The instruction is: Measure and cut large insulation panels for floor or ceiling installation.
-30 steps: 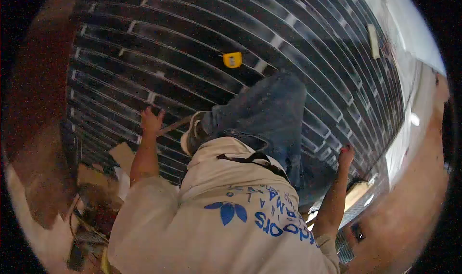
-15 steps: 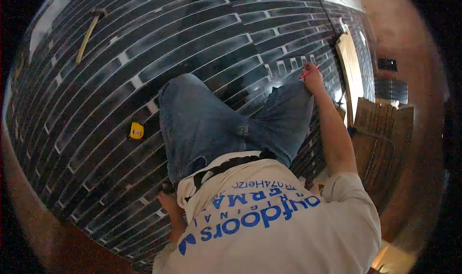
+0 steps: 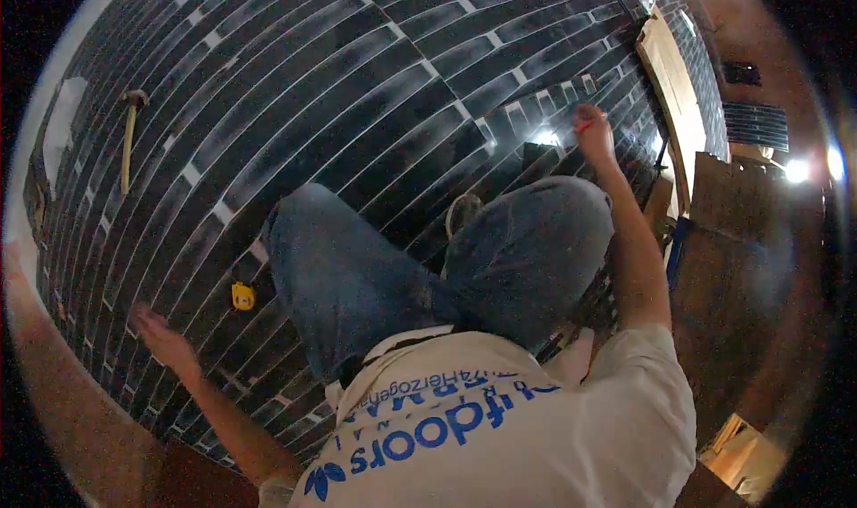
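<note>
My right hand (image 3: 594,133) is closed around a slim red pen (image 3: 585,128), held low over the dark boards. Just beyond it, a row of short pale rectangles (image 3: 544,103) shows on the dark surface. Out to the left, my left hand (image 3: 167,345) has its fingers stretched out and holds nothing. The nearest loose thing to it is a yellow tape measure (image 3: 242,296), which lies beside my left knee. A hammer (image 3: 130,142) with a pale wooden handle lies farther off at the left.
Dark glossy boards (image 3: 348,142) with pale joints spread under and around me. A long light-coloured board (image 3: 669,93) stands at the right, near brown cardboard (image 3: 728,240). Beyond are a stack of dark strips (image 3: 754,126) and a bright lamp (image 3: 797,170).
My left hand has swung from beside my hip out to the left, fingers extended. My right hand, with the red pen, stays near the pale rectangles. My knees and the view have shifted.
</note>
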The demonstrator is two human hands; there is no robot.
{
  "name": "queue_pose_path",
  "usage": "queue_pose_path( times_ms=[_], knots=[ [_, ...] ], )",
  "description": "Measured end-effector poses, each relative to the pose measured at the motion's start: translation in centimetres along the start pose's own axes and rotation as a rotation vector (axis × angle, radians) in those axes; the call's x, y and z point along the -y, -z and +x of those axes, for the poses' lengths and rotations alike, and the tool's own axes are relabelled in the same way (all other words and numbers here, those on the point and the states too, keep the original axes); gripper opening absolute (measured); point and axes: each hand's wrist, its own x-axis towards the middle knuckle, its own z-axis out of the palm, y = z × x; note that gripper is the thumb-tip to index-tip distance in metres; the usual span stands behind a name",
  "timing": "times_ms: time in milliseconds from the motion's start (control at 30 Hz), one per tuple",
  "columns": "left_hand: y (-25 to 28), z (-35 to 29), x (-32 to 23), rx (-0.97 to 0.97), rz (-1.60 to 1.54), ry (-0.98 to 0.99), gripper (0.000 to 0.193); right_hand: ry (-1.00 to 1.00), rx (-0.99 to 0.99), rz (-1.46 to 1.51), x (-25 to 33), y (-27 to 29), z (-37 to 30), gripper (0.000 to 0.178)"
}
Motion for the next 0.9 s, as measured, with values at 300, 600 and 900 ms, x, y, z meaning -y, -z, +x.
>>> queue_pose_path(
  times_ms=[300, 600, 900],
  knots=[
    [-27.6, 5.6, -35.7, 0.274, -1.367, 0.091, 0.054, 0.154, 0.217, 0.369, 3.7, -15.1, 11.9, 0.045],
    [-48.0, -4.1, -36.0, 0.266, -1.575, 0.887, 0.045, 0.197, 0.394, 0.276, 11.1, -21.5, 14.2, 0.061],
    [-49.5, -3.0, -33.9, 0.548, -1.295, 0.969, 0.054, 0.179, 0.24, 0.399, 10.1, -28.3, 13.6, 0.049]
  ],
)
